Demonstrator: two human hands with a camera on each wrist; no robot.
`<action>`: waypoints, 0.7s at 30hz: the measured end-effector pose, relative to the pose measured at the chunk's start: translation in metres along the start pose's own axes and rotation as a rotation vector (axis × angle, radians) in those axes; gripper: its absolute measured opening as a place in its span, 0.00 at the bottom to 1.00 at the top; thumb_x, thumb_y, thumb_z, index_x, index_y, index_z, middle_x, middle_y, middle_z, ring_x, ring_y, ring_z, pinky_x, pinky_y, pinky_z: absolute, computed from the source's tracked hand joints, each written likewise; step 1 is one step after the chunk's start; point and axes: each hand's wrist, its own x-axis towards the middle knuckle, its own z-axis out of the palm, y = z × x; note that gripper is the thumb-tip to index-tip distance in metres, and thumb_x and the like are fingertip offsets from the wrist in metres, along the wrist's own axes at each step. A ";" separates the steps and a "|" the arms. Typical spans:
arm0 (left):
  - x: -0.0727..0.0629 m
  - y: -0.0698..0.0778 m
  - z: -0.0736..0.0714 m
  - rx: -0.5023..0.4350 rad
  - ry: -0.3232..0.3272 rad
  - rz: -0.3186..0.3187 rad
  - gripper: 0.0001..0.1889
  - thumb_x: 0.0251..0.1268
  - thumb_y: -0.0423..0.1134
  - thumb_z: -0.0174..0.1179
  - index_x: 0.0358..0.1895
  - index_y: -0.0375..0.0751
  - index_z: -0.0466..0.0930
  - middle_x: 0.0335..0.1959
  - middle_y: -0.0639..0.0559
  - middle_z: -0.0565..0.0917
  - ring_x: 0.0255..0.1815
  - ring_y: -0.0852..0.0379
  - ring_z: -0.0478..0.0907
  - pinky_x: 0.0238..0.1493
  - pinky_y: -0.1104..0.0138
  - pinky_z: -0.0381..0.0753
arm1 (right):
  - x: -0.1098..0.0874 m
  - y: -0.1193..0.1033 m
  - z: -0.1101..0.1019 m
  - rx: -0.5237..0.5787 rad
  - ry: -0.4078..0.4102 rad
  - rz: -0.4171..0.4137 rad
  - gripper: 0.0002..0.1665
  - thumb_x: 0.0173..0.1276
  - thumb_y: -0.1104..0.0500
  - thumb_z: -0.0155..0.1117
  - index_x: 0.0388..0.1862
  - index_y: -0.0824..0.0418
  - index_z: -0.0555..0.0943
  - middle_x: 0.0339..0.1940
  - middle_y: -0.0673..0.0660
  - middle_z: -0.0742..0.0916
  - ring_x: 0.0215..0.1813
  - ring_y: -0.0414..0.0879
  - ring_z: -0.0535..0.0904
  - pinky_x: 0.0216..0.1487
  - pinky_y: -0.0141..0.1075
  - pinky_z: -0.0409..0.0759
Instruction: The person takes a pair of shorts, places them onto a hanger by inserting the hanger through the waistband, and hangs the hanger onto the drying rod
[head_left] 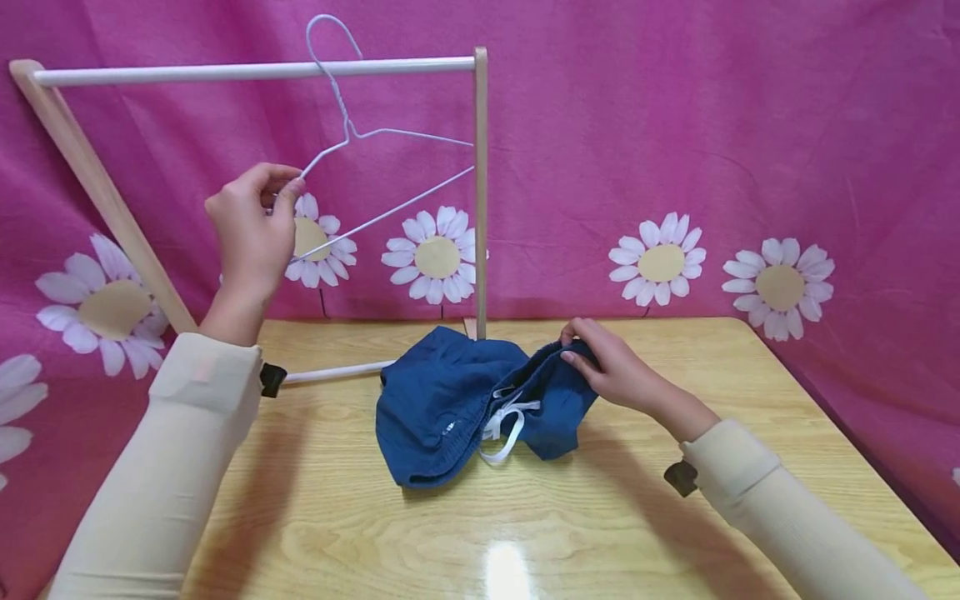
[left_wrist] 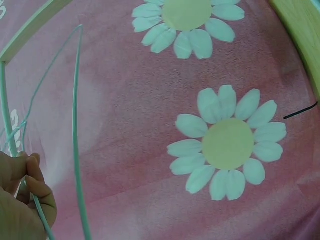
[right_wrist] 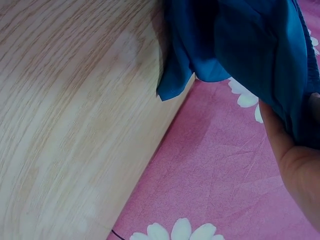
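Observation:
A white wire hanger [head_left: 405,132] has its hook over the top bar of a small rack [head_left: 187,73]. My left hand [head_left: 255,221] pinches the hanger's left shoulder between thumb and fingers; the left wrist view shows the hand [left_wrist: 25,200] around the wire [left_wrist: 76,125]. Dark blue shorts [head_left: 442,408] with a white drawstring [head_left: 510,421] lie bunched on the table, their right part lifted. My right hand [head_left: 618,371] grips the waistband at that raised end. In the right wrist view, blue cloth [right_wrist: 250,45] hangs from the hand [right_wrist: 295,165].
The rack has wooden side posts [head_left: 481,200] and a white lower bar [head_left: 337,372] behind the shorts. A wooden table [head_left: 675,467] lies beneath. Behind it hangs a pink cloth [head_left: 675,100] printed with white daisies [head_left: 662,262].

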 end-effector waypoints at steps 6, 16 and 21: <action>-0.003 0.004 -0.004 -0.006 0.024 0.024 0.13 0.74 0.40 0.61 0.49 0.35 0.88 0.41 0.44 0.90 0.31 0.82 0.71 0.39 0.81 0.70 | -0.003 0.000 0.001 -0.013 0.027 -0.032 0.08 0.68 0.73 0.64 0.42 0.66 0.75 0.39 0.57 0.81 0.44 0.50 0.78 0.49 0.47 0.76; -0.024 0.004 -0.015 -0.046 0.157 0.062 0.15 0.69 0.47 0.67 0.42 0.35 0.89 0.34 0.43 0.89 0.27 0.79 0.71 0.36 0.81 0.68 | -0.007 0.001 0.002 -0.033 0.073 -0.020 0.10 0.67 0.71 0.67 0.44 0.65 0.76 0.40 0.58 0.82 0.46 0.52 0.78 0.51 0.51 0.77; -0.037 0.001 -0.026 -0.029 0.202 0.029 0.16 0.66 0.48 0.69 0.39 0.36 0.90 0.31 0.44 0.89 0.26 0.77 0.72 0.35 0.81 0.67 | -0.006 0.001 0.001 -0.037 0.088 -0.021 0.10 0.67 0.71 0.68 0.44 0.65 0.77 0.41 0.59 0.82 0.46 0.52 0.78 0.50 0.51 0.77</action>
